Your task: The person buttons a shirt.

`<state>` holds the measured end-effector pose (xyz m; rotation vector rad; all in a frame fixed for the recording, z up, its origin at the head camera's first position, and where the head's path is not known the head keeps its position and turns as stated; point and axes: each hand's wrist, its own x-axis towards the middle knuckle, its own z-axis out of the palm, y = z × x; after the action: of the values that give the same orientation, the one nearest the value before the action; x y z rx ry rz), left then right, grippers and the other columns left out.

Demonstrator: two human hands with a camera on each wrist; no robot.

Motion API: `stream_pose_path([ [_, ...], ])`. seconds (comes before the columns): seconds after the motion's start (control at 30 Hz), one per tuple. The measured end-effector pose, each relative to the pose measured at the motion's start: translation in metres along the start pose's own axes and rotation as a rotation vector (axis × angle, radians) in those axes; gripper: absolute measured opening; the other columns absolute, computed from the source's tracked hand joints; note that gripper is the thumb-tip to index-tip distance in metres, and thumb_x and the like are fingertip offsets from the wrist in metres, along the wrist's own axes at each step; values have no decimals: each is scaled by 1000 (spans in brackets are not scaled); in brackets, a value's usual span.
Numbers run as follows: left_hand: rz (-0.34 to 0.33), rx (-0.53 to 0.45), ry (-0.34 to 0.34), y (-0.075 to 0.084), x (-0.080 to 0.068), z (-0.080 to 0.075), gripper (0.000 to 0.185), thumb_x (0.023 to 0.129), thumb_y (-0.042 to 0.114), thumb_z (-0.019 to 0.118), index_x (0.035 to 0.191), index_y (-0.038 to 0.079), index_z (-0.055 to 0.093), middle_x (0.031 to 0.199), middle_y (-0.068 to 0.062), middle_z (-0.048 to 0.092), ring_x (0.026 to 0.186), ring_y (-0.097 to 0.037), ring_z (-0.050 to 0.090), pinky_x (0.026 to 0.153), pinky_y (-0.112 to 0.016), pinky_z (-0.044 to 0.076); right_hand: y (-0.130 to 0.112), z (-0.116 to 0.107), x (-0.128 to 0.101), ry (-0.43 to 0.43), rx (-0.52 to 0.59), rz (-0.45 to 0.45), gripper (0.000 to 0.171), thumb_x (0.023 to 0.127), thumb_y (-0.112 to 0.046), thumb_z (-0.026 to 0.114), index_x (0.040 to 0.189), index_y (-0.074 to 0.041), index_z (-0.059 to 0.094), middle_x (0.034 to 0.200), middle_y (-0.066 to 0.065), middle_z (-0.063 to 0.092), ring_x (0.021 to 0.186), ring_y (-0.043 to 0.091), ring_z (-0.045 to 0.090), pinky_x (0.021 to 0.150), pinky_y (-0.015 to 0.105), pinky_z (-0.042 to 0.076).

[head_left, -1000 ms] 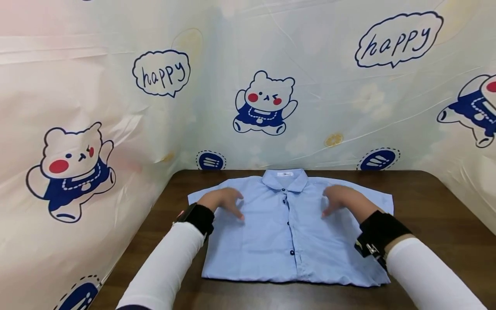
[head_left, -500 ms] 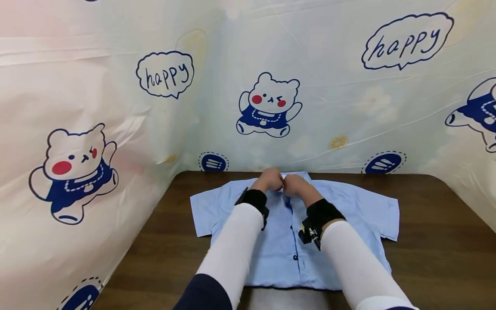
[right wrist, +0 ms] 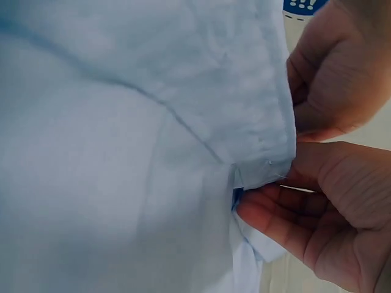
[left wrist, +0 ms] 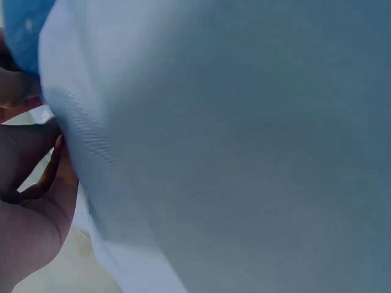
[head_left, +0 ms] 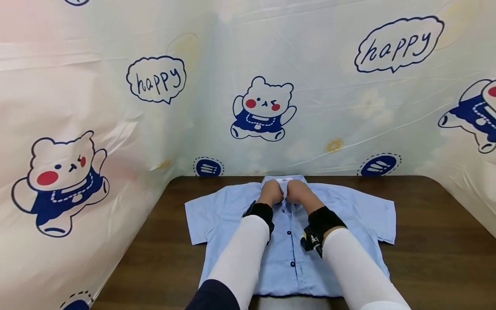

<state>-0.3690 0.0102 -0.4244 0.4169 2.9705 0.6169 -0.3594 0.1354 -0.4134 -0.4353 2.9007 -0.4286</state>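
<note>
From the head camera, I read the white sleeves (head_left: 354, 267) first, entering at bottom centre and lower right of the frame. The light blue shirt (head_left: 280, 249) lies front up across the centre and lower centre, its dark buttons (head_left: 292, 264) in a line down the middle and its short sleeves spread to both sides. Black wristbands (head_left: 325, 219) sit above the white sleeves. Beyond them, at centre, the left hand (head_left: 272, 192) and the right hand (head_left: 299, 192) are side by side at the shirt's collar (head_left: 296, 178). Both are closed, fingers bent; the wrist views show each pinching the cloth's edge between thumb and fingers. The brown wooden table (head_left: 441, 232) extends behind to mid-frame. Farthest, a pale backdrop (head_left: 333, 107) fills the upper frame, printed with bears and "happy" bubbles.
</note>
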Motion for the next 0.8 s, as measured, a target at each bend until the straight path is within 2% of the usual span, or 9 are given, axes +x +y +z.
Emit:
stream_pose_path([
  [0.13, 16, 51, 29, -2, -3, 3, 9, 81, 8, 74, 72, 8, 75, 76, -3, 69, 82, -22, 65, 76, -30, 52, 3, 0, -3, -20, 89, 32, 11, 86, -4, 64, 75, -4, 64, 69, 5, 59, 56, 18, 58, 54, 27, 46],
  [0.2, 28, 76, 44, -3, -4, 2, 12, 81, 10, 74, 69, 9, 73, 71, 0, 66, 77, -20, 64, 72, -28, 51, 4, -1, -5, -12, 125, 41, 12, 87, -4, 61, 76, -3, 66, 66, 5, 60, 53, 16, 58, 52, 25, 46],
  [0.3, 2, 24, 38, -3, -8, -4, 19, 81, 9, 71, 62, 7, 67, 61, 0, 57, 64, -18, 58, 61, -26, 47, 5, -4, -10, 37, 178, 40, 16, 87, -4, 57, 76, 1, 69, 61, 5, 61, 51, 15, 58, 51, 25, 45],
  [0.4, -72, -134, 24, -2, -13, -11, 22, 83, 10, 70, 62, 6, 68, 55, 0, 56, 55, -15, 56, 57, -23, 44, 6, -7, -18, 101, 286, 61, 17, 89, -5, 56, 82, 2, 70, 63, 5, 61, 55, 16, 57, 54, 27, 44],
  [0.53, -207, -463, -9, 0, -19, -14, 11, 84, 7, 72, 74, 4, 75, 59, -2, 66, 55, -11, 64, 58, -23, 52, 7, -9, -27, 182, 401, 79, 16, 92, -8, 57, 89, 2, 69, 72, 6, 59, 63, 17, 55, 57, 28, 44],
  [0.6, -257, -563, -10, 0, -21, -14, 7, 83, 5, 72, 77, 3, 76, 62, -4, 68, 56, -12, 66, 57, -25, 54, 5, -10, -31, 217, 432, 77, 16, 93, -9, 58, 93, 2, 70, 76, 7, 59, 68, 19, 55, 60, 28, 45],
  [0.7, -286, -645, 22, 1, -25, -13, 5, 81, 2, 73, 78, 2, 76, 65, -7, 69, 55, -12, 66, 57, -25, 54, 2, -10, -35, 250, 488, 57, 18, 94, -8, 58, 101, 3, 70, 85, 10, 60, 77, 22, 55, 65, 29, 46],
  [0.8, -309, -806, 40, 2, -28, -13, 4, 82, -4, 70, 82, -4, 74, 72, -11, 69, 57, -13, 65, 59, -26, 55, -1, -10, -36, 242, 508, 22, 19, 94, -7, 58, 104, 4, 70, 91, 11, 62, 83, 24, 54, 69, 31, 46],
])
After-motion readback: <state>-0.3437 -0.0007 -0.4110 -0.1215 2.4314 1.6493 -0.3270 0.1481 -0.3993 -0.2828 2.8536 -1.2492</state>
